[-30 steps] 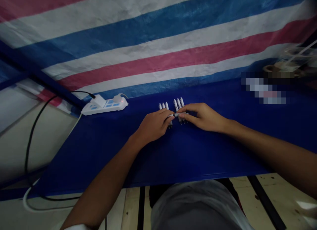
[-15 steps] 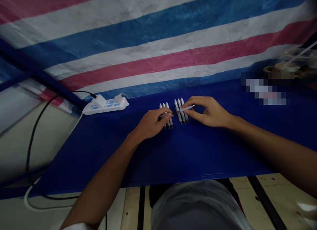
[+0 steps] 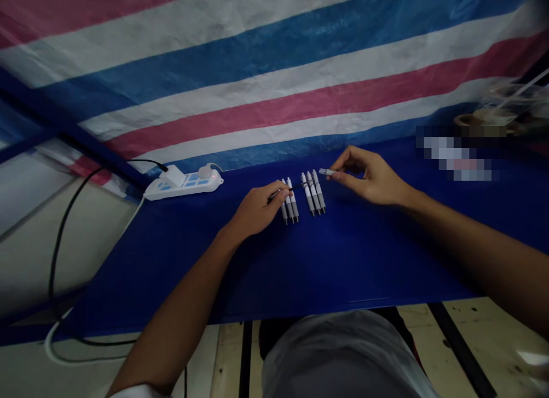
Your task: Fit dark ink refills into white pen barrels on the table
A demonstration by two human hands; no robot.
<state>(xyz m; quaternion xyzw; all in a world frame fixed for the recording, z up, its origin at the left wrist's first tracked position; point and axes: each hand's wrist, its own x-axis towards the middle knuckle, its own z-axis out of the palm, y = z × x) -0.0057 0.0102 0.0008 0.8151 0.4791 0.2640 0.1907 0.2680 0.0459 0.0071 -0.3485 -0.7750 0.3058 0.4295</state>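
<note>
My left hand [image 3: 265, 205] has its thumb and fingers pinched on a pen part, from which a thin dark refill [image 3: 297, 187] sticks out to the right. It hovers over the left group of white-and-grey click pens [image 3: 290, 206], covering some of their upper ends. My right hand [image 3: 364, 175] pinches a short grey pen barrel piece [image 3: 326, 172], pale end to the left, just right of the second group of pens [image 3: 315, 195]. Three pens lie side by side in that group, grey grips toward me. The refill's tip passes above them, apart from the barrel piece.
A white power strip [image 3: 201, 185] with plugs and a black cable [image 3: 60, 232] lies at the table's left end. Behind the blue table [image 3: 334, 261] hangs a striped tarp [image 3: 266, 118]. A blurred-out item [image 3: 454, 158] and a round container [image 3: 489, 123] are at the far right.
My right hand has moved up and right with the grey barrel piece, away from my left hand. The dark refill now shows between them. My left hand has shifted slightly up and left.
</note>
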